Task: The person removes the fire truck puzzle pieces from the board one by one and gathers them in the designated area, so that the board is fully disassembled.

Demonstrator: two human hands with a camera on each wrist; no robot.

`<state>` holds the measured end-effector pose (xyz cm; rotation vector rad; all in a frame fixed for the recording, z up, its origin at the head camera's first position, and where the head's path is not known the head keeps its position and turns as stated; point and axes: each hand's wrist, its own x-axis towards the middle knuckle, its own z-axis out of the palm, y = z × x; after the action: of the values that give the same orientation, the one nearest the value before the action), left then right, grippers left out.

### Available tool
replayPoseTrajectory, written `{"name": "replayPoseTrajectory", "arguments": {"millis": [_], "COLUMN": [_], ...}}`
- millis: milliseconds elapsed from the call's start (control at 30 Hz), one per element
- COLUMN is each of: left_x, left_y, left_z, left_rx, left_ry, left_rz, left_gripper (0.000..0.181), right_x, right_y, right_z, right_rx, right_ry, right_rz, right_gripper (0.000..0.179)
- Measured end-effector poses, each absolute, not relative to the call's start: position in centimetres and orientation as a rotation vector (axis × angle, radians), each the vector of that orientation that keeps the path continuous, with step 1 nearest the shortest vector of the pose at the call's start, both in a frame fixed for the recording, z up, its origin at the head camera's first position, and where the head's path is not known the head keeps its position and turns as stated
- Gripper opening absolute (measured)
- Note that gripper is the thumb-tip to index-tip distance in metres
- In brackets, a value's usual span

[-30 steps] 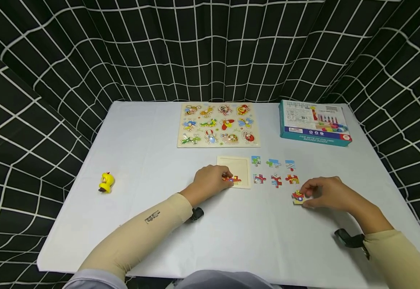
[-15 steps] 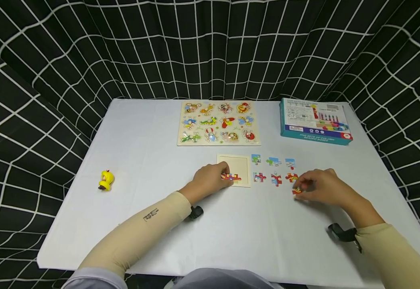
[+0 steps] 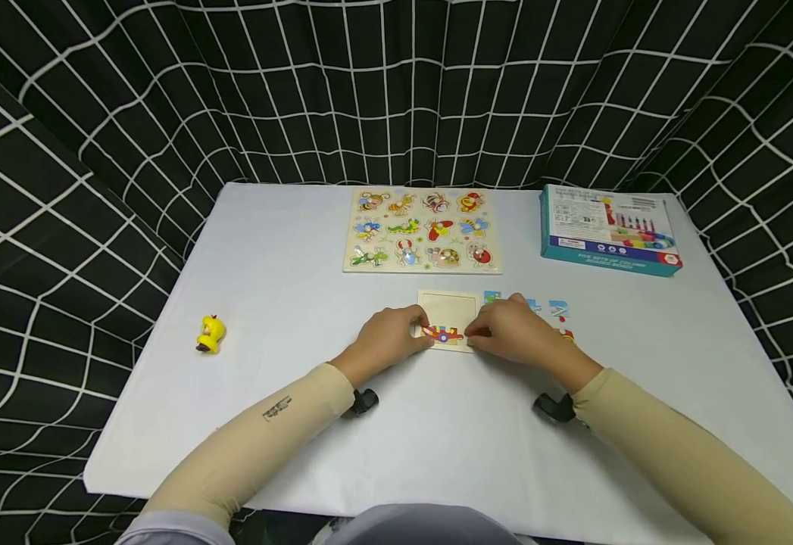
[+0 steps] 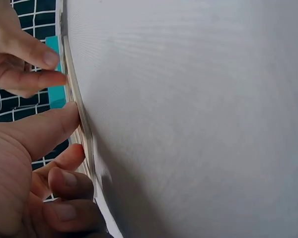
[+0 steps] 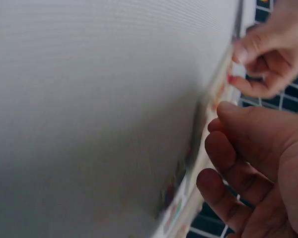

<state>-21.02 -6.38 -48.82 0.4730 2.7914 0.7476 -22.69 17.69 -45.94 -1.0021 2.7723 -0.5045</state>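
At the middle of the table a small square wooden puzzle tray (image 3: 447,303) holds joined red and yellow jigsaw pieces (image 3: 444,334) along its lower edge. My left hand (image 3: 389,337) is at the tray's left side, thumb and index fingertip pinching the leftmost piece. Over the tray's lower right corner is my right hand (image 3: 515,333), pinching a puzzle piece that its fingers mostly hide. In the right wrist view, the right thumb and index finger meet close to the tray's edge. The left wrist view shows the left thumb (image 4: 64,121) against the tray.
Loose pieces lie right of the tray, partly covered by my right hand; one blue piece (image 3: 558,308) shows. Behind stands an insect knob puzzle board (image 3: 423,246), with a teal box (image 3: 610,231) at back right. A yellow duck toy (image 3: 210,334) sits left.
My right hand has moved left with its puzzle piece, from beside the loose pieces to the tray's lower right corner. The left hand has stayed at the tray's left side.
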Motion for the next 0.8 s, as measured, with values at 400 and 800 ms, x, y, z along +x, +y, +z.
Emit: {"name": "replayPoseTrajectory", "arguments": {"millis": [400,800], "left_x": [-21.2,-21.3], "left_y": [-6.2,-5.9], "left_z": [-48.6,-48.1], "left_rx": [0.455,0.453], "left_ry": [2.786,2.787], "left_rz": [0.759,0.7], "left_gripper": [0.028,0.023], "right_x": [-23.1,-22.4], "right_y": [15.8,18.1], "right_z": [-46.3,-45.1], "right_rx": [-1.017,-0.932], "right_ry": [2.832,2.867], "right_rz": [-0.394,-0.526], "right_gripper": [0.008,0.012]}}
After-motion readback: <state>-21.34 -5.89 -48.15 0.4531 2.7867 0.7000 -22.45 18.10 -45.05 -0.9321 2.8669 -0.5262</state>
